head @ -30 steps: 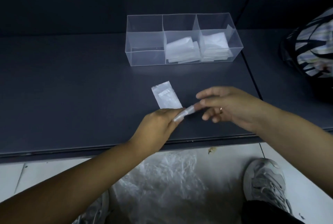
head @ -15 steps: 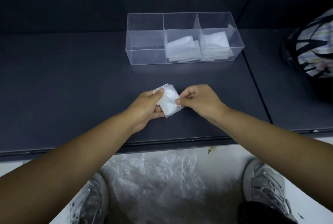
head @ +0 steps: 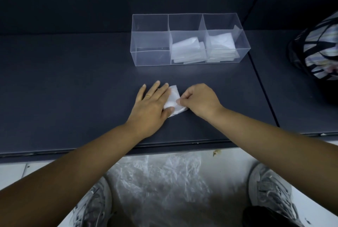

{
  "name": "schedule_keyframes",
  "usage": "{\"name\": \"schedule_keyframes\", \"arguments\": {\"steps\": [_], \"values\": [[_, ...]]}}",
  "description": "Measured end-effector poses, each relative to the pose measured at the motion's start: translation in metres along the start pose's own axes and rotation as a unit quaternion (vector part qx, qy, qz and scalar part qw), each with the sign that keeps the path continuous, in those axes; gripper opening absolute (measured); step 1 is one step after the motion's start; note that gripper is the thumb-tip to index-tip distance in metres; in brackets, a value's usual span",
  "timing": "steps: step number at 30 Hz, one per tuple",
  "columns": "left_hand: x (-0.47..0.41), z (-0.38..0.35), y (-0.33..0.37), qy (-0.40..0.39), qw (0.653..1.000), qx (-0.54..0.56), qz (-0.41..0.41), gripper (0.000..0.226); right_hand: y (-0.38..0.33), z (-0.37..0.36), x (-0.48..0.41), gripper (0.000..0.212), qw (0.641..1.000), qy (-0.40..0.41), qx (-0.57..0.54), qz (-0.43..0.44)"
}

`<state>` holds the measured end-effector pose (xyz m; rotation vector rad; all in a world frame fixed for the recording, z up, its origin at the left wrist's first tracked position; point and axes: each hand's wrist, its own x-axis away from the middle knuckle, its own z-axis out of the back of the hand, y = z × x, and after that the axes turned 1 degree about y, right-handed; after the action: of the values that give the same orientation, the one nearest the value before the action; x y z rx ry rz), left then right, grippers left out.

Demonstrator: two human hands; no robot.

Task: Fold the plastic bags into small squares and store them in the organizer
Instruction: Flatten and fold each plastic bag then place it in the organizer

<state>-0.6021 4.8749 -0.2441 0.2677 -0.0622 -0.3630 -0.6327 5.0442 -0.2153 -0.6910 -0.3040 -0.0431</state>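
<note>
On the bench [head: 73,89], the flat left hand [head: 151,104] presses the folded bag [head: 173,98] while the right hand [head: 199,100] pinches its edge.

Two hands: left hand [head: 151,106], right hand [head: 199,100]. One ring [head: 148,96]. One folded bag [head: 173,98] outside the organizer [head: 151,60]; one organizer, three compartments. Two stacks of folded bags inside, middle stack [head: 186,49] and right stack [head: 221,44]; bags per stack uncountable. Two shoes: left shoe [head: 91,206], right shoe [head: 270,190]. One striped bag [head: 318,51].
</note>
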Motion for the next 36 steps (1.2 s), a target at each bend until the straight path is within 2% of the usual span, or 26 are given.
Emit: {"name": "schedule_keyframes", "arguments": {"steps": [3,7,10,15,18,23,26,29,31,33,34,35,36], "values": [[0.005,-0.010,-0.010,-0.046,0.998,-0.016,0.043,0.080,0.003,-0.008,0.009,0.014,0.999,0.030,0.016,0.022],[0.012,-0.014,-0.007,-0.051,0.996,-0.033,0.063,0.099,0.013,-0.027,0.025,0.030,0.983,0.103,0.119,0.097],[0.014,-0.014,-0.004,-0.056,0.994,-0.043,0.085,0.101,0.024,-0.027,0.030,0.023,0.976,0.135,0.122,0.116],[0.017,-0.014,0.002,-0.049,0.991,-0.058,0.112,0.101,0.028,-0.021,0.027,0.004,0.976,0.163,0.109,0.096],[0.019,-0.015,0.007,-0.047,0.989,-0.054,0.132,0.099,0.023,-0.025,0.026,0.008,0.979,0.166,0.092,0.071],[0.027,-0.015,0.023,-0.057,0.983,-0.029,0.170,0.097,0.010,-0.029,0.025,0.021,0.989,0.104,0.094,0.046],[0.035,-0.008,0.028,-0.060,0.981,0.053,0.179,0.098,0.002,-0.022,0.021,0.020,0.996,0.067,0.004,0.052],[0.036,0.012,0.026,-0.033,0.960,0.187,0.207,0.094,-0.003,-0.007,0.023,0.026,0.991,0.015,-0.111,0.069],[0.030,0.031,0.021,0.000,0.939,0.280,0.202,0.104,-0.007,0.005,0.027,0.028,0.985,-0.023,-0.129,0.109],[0.019,0.050,0.014,-0.027,0.929,0.335,0.154,0.119,-0.013,0.018,0.031,0.031,0.978,-0.053,-0.136,0.150],[0.012,0.057,0.010,-0.052,0.926,0.352,0.129,0.115,-0.016,0.025,0.032,0.033,0.974,-0.062,-0.147,0.163],[0.004,0.063,0.006,-0.065,0.920,0.370,0.108,0.099,-0.018,0.030,0.031,0.034,0.970,-0.066,-0.162,0.167],[-0.002,0.066,0.004,-0.063,0.913,0.391,0.095,0.074,-0.020,0.036,0.028,0.034,0.969,-0.064,-0.175,0.163]]}}
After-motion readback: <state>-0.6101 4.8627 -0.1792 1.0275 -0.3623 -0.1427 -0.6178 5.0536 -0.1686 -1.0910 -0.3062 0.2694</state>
